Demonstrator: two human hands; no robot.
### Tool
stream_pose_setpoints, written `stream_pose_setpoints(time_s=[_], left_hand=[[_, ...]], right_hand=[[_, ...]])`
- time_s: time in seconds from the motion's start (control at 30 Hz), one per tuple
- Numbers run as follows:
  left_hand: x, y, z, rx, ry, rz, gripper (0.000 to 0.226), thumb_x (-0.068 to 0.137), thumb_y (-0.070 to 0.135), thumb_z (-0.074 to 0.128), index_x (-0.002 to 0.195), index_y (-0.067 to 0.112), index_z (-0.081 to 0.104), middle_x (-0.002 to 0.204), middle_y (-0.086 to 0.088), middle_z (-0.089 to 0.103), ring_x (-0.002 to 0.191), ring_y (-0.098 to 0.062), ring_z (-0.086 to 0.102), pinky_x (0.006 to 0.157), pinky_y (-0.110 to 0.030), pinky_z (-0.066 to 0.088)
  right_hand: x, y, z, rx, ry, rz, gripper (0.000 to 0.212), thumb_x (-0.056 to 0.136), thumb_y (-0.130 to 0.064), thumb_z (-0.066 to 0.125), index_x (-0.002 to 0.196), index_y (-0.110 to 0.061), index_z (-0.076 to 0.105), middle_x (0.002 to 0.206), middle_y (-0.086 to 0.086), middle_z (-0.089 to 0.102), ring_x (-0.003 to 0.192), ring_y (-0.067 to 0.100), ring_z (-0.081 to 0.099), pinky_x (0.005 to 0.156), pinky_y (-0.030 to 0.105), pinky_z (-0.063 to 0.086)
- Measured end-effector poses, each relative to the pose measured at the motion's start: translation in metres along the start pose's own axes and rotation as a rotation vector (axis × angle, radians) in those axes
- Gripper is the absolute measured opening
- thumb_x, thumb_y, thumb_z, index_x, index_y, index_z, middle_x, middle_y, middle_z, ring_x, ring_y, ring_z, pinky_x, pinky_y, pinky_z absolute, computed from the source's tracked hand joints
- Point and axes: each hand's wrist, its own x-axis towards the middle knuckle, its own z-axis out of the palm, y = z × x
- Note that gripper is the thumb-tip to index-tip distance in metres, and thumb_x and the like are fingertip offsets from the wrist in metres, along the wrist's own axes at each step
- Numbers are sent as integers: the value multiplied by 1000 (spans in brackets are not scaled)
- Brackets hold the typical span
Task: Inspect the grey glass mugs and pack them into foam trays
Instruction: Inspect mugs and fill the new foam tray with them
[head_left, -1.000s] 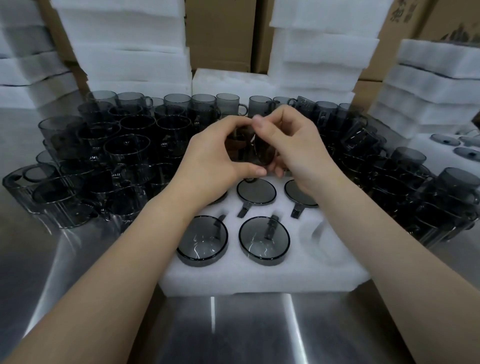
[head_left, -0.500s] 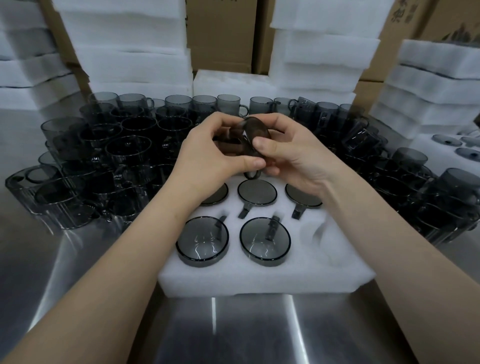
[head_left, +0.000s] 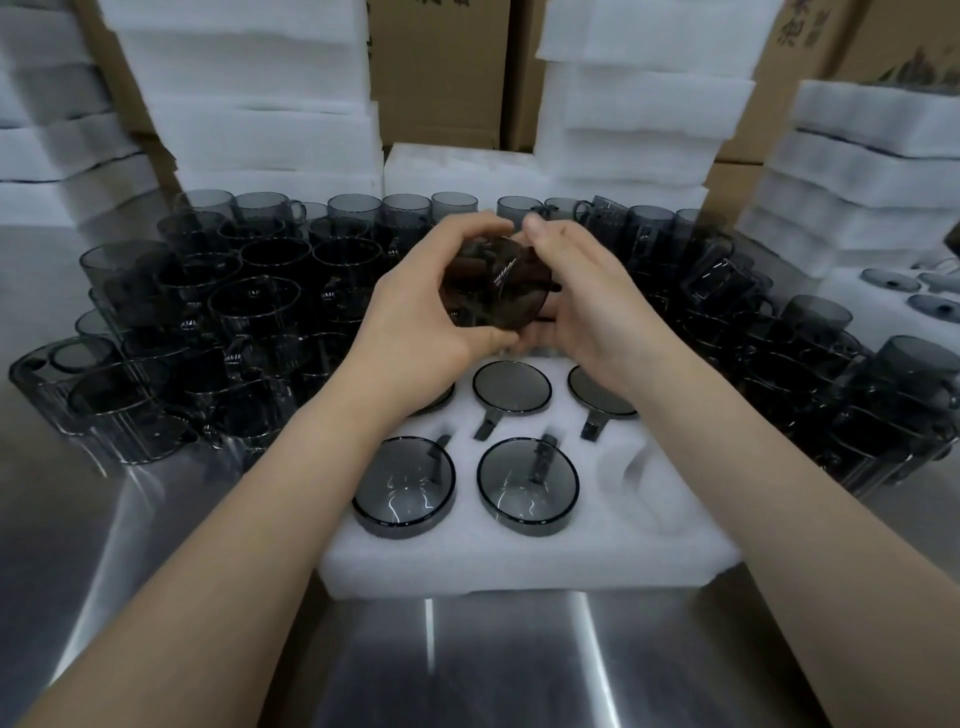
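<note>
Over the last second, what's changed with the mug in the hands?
Both hands, left hand and right hand, have turned the held mug so its round base now faces the camera. Neither let go. The foam tray, its five packed mugs and empty slot are unchanged.

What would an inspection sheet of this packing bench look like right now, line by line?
Surface: bare steel bench, streaked with reflections.
Job's things: foam tray with five mugs seated bottoms-up; its near right pocket is empty. One mug is held above it. Loose mugs are crowded to the left, right and behind.
Clutter: nothing seen.
Hands: left hand and right hand cup the held mug from both sides.
Cables: nothing seen.
Surroundings: stacked foam trays, cardboard boxes, and another part-filled tray at far right.
</note>
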Motion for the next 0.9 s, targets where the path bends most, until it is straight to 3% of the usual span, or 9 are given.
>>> stream_pose_setpoints(time_s=[0.17,0.27,0.37,0.43,0.53,0.6,0.7,0.73,0.9], left_hand=[[2,-3,2,97,-77,32,92,70,-16,62,148,24,34,148,5,39,133,-3,40,104,-8,34],[2,-4,5,133,-123,29,93,74,-3,71,152,17,23,152,2,26,130,7,31,99,3,24],[2,-3,5,132,-39,-3,87,72,16,78,147,21,35,140,8,42,121,8,43,95,0,32],[3,-2,3,161,58,-5,69,69,16,74,134,23,51,121,11,59,111,-2,55,88,-3,38],[2,-2,1,181,142,-8,51,67,15,77,115,25,61,95,16,65,90,-1,61,79,-8,45],[2,-1,1,155,178,-19,45,65,18,78,105,29,61,87,18,65,83,1,61,76,-12,49],[1,1,1,136,186,-12,42,61,31,77,99,34,59,85,18,66,81,5,62,75,-13,50],[0,2,1,135,187,-12,42,61,34,77,99,35,59,85,18,66,82,5,62,75,-13,50],[0,5,0,111,221,-3,42,66,30,84,97,40,57,89,20,67,87,5,63,73,-7,47]], right_hand=[[-1,2,2,-66,-106,-18,27,86,-29,63,110,-18,67,93,3,72,77,17,70,57,29,53],[0,5,2,-71,-108,-84,33,82,-19,67,115,-19,67,103,3,72,96,20,70,75,33,58],[0,6,1,-186,-77,-147,48,79,-14,75,124,-23,62,115,1,69,105,15,66,87,31,55],[-2,5,1,-329,-16,-185,57,77,-20,81,130,-26,60,124,0,61,108,13,63,90,29,54],[-2,5,0,-518,103,-255,62,73,-33,83,130,-32,60,133,-3,43,115,6,48,98,15,43],[-1,3,1,-495,94,-198,62,76,-40,79,133,-30,58,135,-1,45,120,9,49,99,15,42],[-2,5,4,-305,-83,-109,37,90,-33,66,125,-24,64,121,13,65,108,28,66,94,45,55],[-3,5,5,-268,-104,-116,29,92,-32,62,119,-25,66,117,15,67,104,29,68,87,47,58],[-4,4,9,-90,-101,-162,24,99,-27,55,118,-19,67,114,16,68,96,22,70,70,35,59]])
